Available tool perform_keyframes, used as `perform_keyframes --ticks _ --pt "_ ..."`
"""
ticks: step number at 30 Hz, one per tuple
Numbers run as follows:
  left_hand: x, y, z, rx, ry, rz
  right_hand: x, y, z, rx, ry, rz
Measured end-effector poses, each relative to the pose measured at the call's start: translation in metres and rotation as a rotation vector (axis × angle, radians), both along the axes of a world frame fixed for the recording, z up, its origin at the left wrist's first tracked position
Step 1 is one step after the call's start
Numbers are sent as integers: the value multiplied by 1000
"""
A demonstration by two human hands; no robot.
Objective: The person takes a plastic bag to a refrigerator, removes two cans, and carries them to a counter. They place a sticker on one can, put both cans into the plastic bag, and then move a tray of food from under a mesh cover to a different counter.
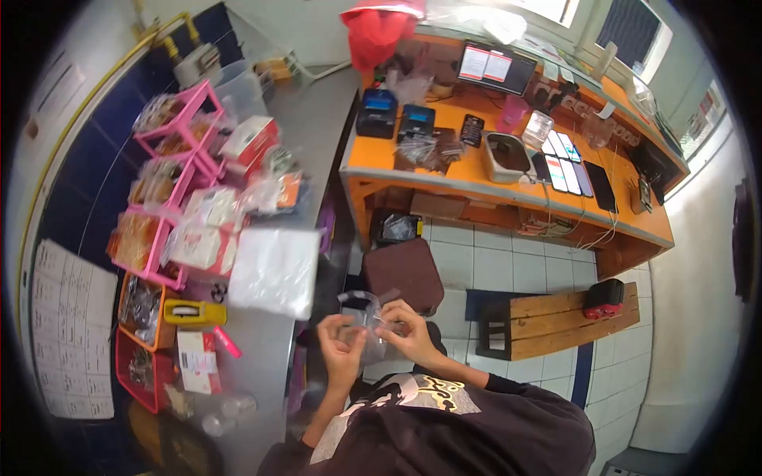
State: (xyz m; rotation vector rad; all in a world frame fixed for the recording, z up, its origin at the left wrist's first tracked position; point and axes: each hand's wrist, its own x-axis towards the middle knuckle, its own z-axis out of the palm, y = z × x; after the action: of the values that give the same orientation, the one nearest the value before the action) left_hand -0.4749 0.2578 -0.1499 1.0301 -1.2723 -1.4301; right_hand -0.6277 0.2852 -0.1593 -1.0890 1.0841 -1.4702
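In front of my body, both hands hold a see-through, round-rimmed clear plastic container (367,308); its exact kind is hard to make out. My left hand (341,343) grips its left side with thumb and fingers bent. On the other side, my right hand (406,332) pinches the edge between thumb and fingers. A stack of white plastic bags (274,270) lies on the metal counter just left of and beyond my hands. The brown stool top (403,275) shows behind the container.
The metal counter (266,357) carries a pink rack (171,226) of packets, a yellow tape dispenser (194,312), a pink marker (228,342) and a small box (198,362). Across stands an orange desk (468,170) with a monitor (497,67), printers and several phones. A wooden bench (563,324) stands right.
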Motion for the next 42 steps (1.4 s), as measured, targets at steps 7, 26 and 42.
perform_keyframes --ticks 7,26,42 --pt "-160 -37 -3 158 127 -394 -169 -16 13 -67 155 -58" --pt "-291 -46 62 -61 319 -1052 -316 23 65 -175 -449 342" --pt "-284 -41 53 162 759 -1093 -320 31 61 -102 -557 286"
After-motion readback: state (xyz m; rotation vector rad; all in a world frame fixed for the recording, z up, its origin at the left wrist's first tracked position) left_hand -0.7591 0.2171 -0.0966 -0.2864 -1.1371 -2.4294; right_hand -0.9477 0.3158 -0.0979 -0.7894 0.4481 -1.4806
